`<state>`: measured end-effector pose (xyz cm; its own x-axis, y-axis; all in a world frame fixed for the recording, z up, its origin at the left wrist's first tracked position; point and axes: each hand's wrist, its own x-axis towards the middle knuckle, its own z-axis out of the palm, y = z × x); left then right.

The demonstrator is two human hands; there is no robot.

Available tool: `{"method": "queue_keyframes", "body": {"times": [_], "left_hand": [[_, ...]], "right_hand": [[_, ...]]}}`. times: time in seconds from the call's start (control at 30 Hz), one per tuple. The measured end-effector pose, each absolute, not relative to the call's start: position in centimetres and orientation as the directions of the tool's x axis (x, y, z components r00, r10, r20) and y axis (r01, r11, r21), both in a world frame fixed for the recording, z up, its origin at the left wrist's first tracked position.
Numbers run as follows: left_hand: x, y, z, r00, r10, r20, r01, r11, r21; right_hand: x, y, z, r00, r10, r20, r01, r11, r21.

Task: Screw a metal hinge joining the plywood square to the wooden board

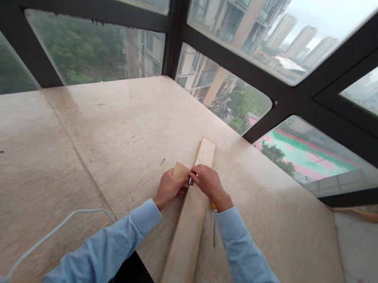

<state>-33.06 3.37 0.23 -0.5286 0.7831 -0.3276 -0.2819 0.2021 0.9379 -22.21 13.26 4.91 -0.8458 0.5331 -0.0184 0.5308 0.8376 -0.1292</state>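
A long pale wooden plank [187,241] runs away from me over the stone-look surface. My left hand [167,188], just left of the plank, is closed around a small flat tan piece that looks like wood [180,171]. Over the plank, my right hand [208,182] has its fingers pinched at a small shiny metal piece [190,180], close against the left fingertips. The metal piece is too small and too covered to name its kind. Beside the plank, partly under my right wrist, lies a screwdriver [214,231] with a yellow handle.
A small metal bit, perhaps a screw [162,161], lies left of the hands. A tiny dark object [1,151] is farther left. A white cable [64,224] curves across the lower left. Dark-framed windows [176,29] border the stone-look surface [135,118].
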Motion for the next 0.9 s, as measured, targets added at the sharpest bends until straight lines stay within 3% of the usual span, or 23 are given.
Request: {"method": "queue_keyframes", "body": {"times": [0.2, 0.43, 0.67, 0.9], "left_hand": [[-32.92, 3.4, 0.34, -0.539, 0.773, -0.334, -0.287, 0.204, 0.936], [-32.82, 3.42, 0.2, -0.563, 0.755, -0.337, -0.304, 0.19, 0.933], [-32.76, 3.39, -0.08, -0.572, 0.753, -0.325, -0.292, 0.184, 0.939], [-32.69, 3.41, 0.11, -0.579, 0.75, -0.319, -0.279, 0.185, 0.942]], "right_hand": [[-22.2, 13.74, 4.48, -0.86, 0.511, -0.012, 0.504, 0.845, -0.18], [-22.04, 14.2, 4.19, -0.86, 0.507, 0.062, 0.464, 0.826, -0.322], [-21.94, 14.11, 4.34, -0.838, 0.546, -0.017, 0.538, 0.819, -0.2], [-21.66, 13.87, 4.09, -0.868, 0.497, 0.004, 0.483, 0.845, -0.231]]}}
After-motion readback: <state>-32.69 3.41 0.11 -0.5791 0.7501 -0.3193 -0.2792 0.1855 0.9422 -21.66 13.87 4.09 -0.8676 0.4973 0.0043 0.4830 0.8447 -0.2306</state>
